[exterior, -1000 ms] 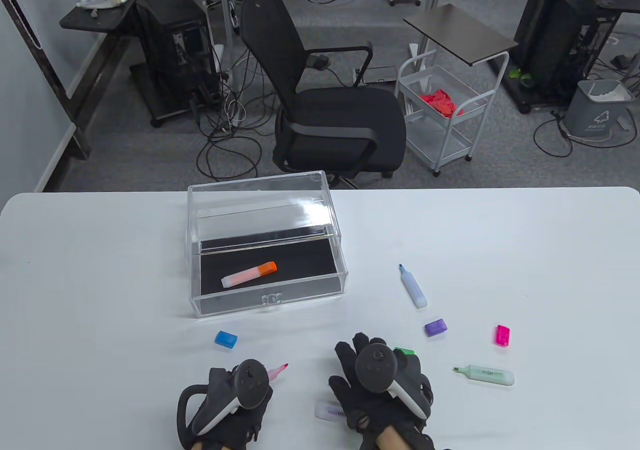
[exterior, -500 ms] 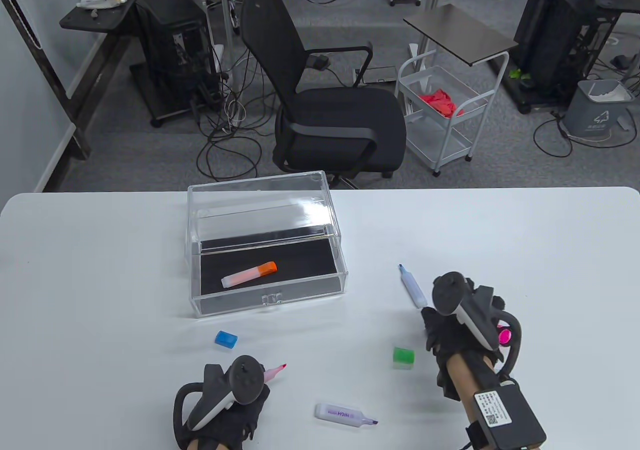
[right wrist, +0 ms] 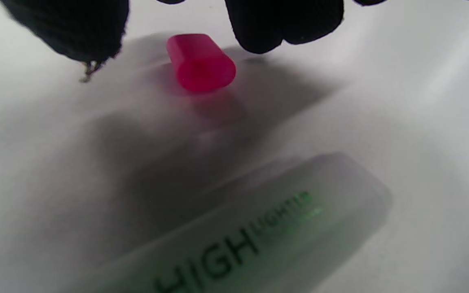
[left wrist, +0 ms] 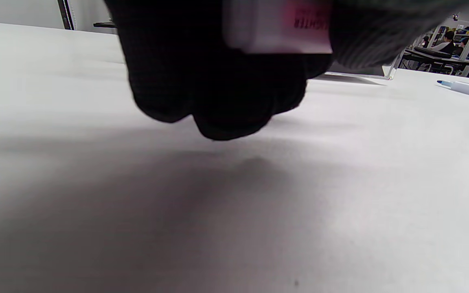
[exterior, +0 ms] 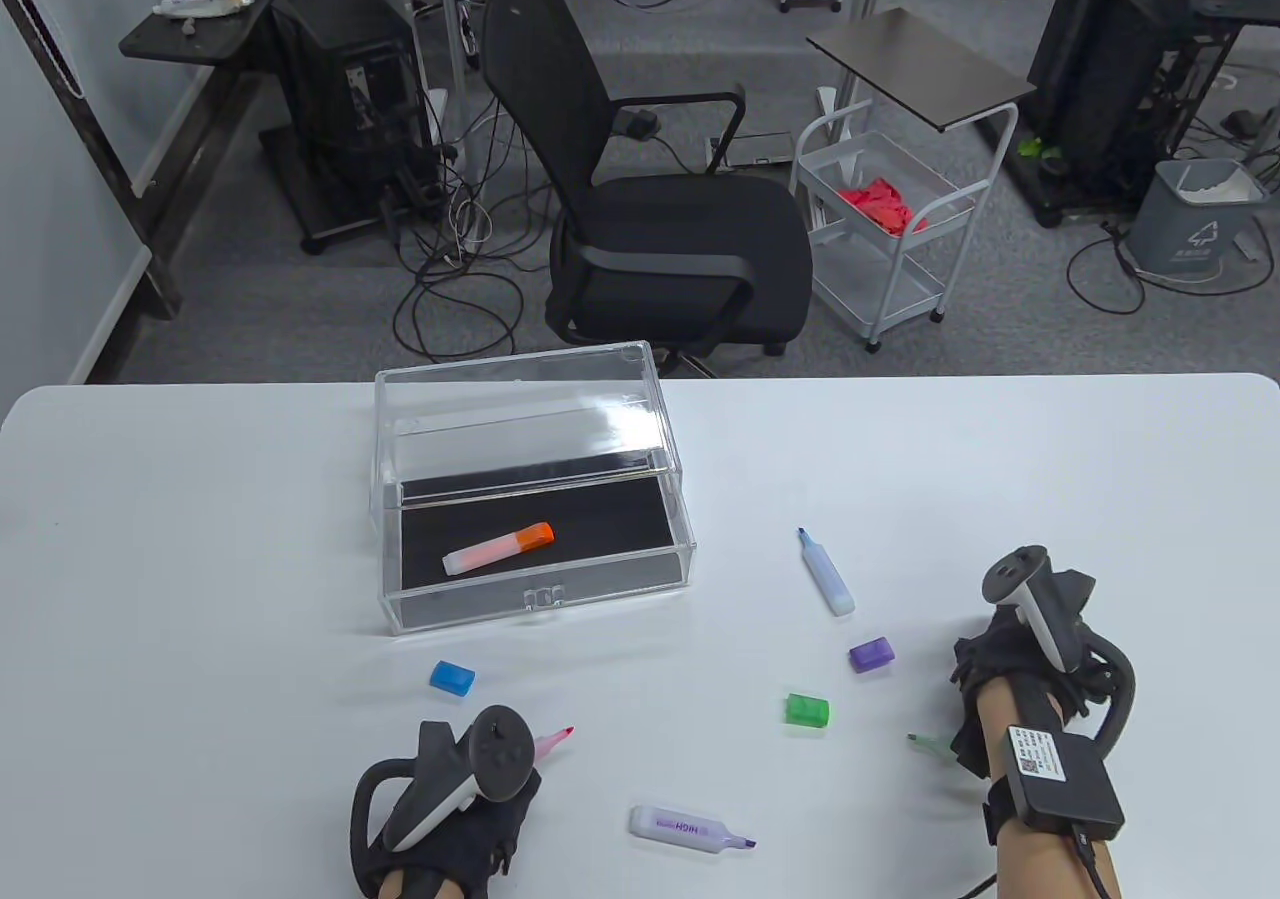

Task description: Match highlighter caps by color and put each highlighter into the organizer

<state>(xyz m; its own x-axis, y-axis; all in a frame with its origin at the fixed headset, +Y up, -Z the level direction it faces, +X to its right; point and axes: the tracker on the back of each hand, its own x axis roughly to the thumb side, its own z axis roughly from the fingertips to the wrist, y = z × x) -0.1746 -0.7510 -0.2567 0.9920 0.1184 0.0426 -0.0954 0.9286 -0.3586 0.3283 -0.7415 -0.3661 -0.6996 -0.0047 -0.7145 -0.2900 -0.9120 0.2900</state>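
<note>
From above, my left hand (exterior: pixel 445 809) at six o'clock curls round the pink highlighter (exterior: pixel 552 742). My right hand (exterior: pixel 1030 659) hovers at four o'clock over the green highlighter (exterior: pixel 930 742). The organizer (exterior: pixel 530 499) holds the orange highlighter (exterior: pixel 498 548).

At my left wrist, curled fingers (left wrist: pixel 218 81) clamp the pink barrel.

At my right wrist, my fingertips (right wrist: pixel 283 24) hang parted above the pink cap (right wrist: pixel 200 63), touching nothing.

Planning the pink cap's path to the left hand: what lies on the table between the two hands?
In the table view, the green cap and the uncapped purple highlighter lie between the left hand and right hand.
</note>
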